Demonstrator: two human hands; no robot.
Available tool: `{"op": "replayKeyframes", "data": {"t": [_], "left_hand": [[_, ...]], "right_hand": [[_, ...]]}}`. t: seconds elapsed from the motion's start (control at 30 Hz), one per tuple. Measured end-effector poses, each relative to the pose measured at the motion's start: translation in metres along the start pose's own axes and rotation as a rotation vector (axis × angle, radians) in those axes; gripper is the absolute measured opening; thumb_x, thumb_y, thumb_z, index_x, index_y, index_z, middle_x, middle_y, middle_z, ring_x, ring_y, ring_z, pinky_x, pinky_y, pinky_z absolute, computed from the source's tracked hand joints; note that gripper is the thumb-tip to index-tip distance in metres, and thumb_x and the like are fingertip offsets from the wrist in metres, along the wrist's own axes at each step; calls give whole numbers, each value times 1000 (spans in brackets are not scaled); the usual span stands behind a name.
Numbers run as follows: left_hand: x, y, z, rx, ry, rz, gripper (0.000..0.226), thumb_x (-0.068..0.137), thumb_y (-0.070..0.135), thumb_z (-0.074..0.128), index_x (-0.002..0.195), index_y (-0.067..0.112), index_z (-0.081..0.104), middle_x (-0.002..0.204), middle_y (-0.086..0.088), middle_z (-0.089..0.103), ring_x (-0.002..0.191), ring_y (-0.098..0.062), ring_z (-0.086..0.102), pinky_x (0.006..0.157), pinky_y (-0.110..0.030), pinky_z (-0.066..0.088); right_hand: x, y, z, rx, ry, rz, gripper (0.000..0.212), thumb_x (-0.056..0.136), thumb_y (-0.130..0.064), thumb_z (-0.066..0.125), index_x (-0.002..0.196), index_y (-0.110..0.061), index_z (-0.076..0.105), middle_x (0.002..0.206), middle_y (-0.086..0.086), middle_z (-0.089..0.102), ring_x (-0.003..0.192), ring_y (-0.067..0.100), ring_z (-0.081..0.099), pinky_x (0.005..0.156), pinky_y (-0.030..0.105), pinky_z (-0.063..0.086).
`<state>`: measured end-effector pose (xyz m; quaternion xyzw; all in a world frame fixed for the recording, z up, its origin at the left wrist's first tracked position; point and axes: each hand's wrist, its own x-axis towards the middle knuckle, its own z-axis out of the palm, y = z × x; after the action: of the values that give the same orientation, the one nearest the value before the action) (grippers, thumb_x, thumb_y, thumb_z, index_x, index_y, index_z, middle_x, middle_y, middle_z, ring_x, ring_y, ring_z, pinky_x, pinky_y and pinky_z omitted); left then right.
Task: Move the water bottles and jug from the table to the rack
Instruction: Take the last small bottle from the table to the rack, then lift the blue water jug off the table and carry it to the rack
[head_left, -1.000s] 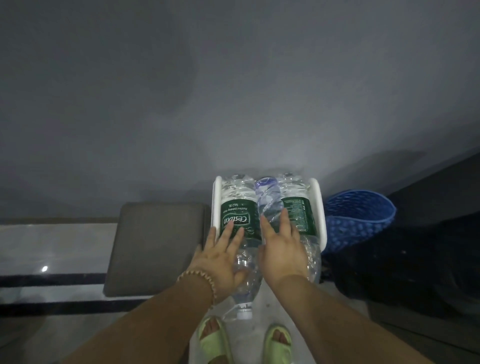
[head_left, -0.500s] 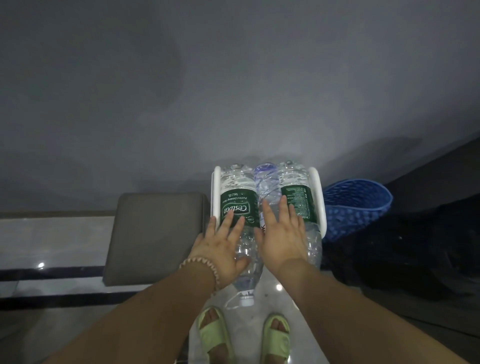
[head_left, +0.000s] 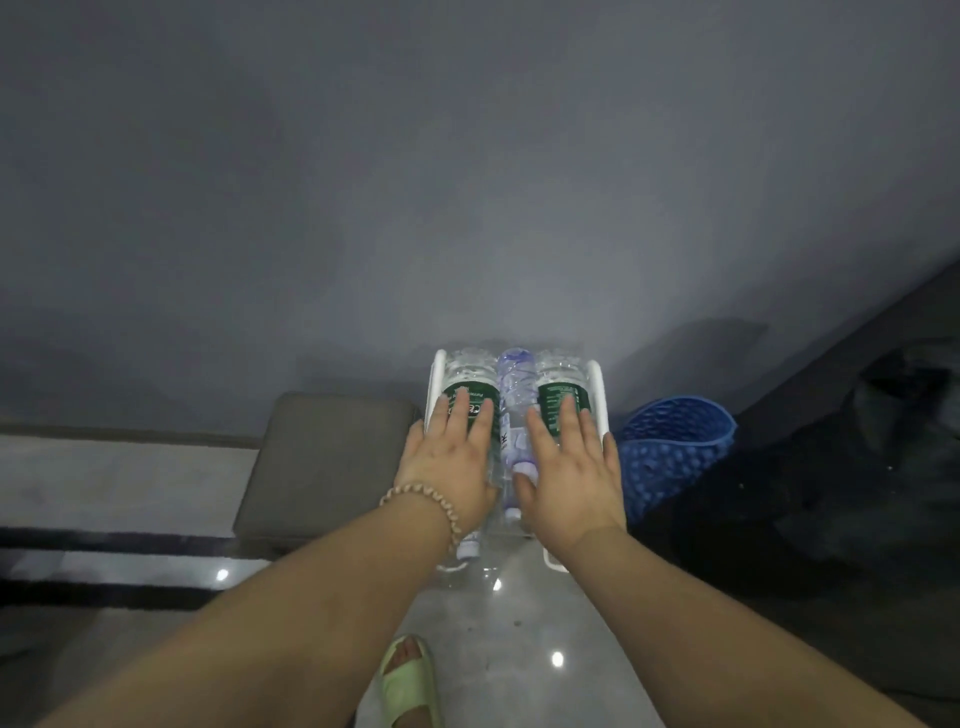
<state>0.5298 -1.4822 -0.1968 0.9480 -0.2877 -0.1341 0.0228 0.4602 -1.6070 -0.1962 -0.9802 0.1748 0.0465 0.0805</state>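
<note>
**Seating the bottles in the rack**

The white rack (head_left: 438, 376) stood on the floor (head_left: 519, 623) against the wall, and three water bottles lay in it side by side, with their caps toward the person. The left hand (head_left: 449, 462) was released, fingers straight, and pressed flat on the left green-label bottle (head_left: 467, 376). The clear middle bottle (head_left: 516, 384) lay between the hands, and no finger plainly touched it. The right hand (head_left: 571, 467), flat in the same way and grasping nothing, pressed on the right green-label bottle (head_left: 560, 376).

The step was probably to settle the bottles. To do it well, both hands should push evenly toward the wall, so that the round bottles do not roll or squeeze the middle one upward; a bottle could also slide out at the front. No jug was in view.

A grey cushion (head_left: 322, 462) lay just beside the rack on the left, and a blue perforated basket (head_left: 675, 447) just beside it on the right. Neither one blocked the hands.
</note>
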Motion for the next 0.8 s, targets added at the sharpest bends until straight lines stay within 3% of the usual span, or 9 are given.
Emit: {"op": "replayKeyframes", "data": {"t": [0.1, 0.27, 0.43, 0.6, 0.73, 0.8], "left_hand": [[-48, 10, -22, 14, 131, -80, 90, 88, 47, 49, 150, 21, -9, 159, -8, -13, 146, -27, -6, 117, -46, 9], [-144, 21, -52, 14, 309, -230, 86, 88, 41, 47, 150, 21, -10, 159, -9, -12, 146, -26, -7, 118, -45, 5], [-254, 3, -76, 75, 432, -381, 82, 93, 47, 39, 149, 22, -15, 158, -7, -16, 145, -23, -13, 117, -46, -2], [-389, -46, -92, 158, 497, -599, 81, 96, 40, 36, 144, 21, -27, 156, -6, -25, 144, -23, -20, 115, -46, -7], [-517, -91, -92, 193, 560, -750, 83, 96, 33, 38, 140, 21, -32, 155, -7, -28, 143, -24, -22, 114, -46, -9], [-597, -120, -83, 221, 578, -824, 82, 96, 32, 37, 142, 21, -30, 155, -7, -27, 144, -24, -21, 114, -47, -7]], "right_hand": [[-30, -2, -25, -33, 52, -111, 74, 93, -49, 39, 149, -31, -6, 159, 9, -12, 145, 28, -7, 116, 47, -1], [-90, -33, -65, -7, 165, -304, 78, 89, -46, 51, 151, -29, 6, 159, 12, -5, 146, 29, -2, 116, 48, 1], [-161, -101, -90, 63, 280, -532, 84, 71, -33, 72, 145, -21, 34, 153, 18, 26, 140, 35, 26, 111, 55, 21], [-259, -197, -109, 63, 361, -785, 82, 82, -38, 63, 149, -25, 19, 157, 15, 13, 144, 30, 13, 114, 51, 11], [-353, -283, -113, 83, 350, -955, 77, 93, -41, 44, 149, -29, -7, 158, 9, -13, 145, 23, -13, 116, 46, -5], [-414, -335, -109, 133, 364, -1023, 76, 94, -40, 43, 149, -29, -9, 158, 7, -15, 144, 22, -15, 117, 47, -5]]}}
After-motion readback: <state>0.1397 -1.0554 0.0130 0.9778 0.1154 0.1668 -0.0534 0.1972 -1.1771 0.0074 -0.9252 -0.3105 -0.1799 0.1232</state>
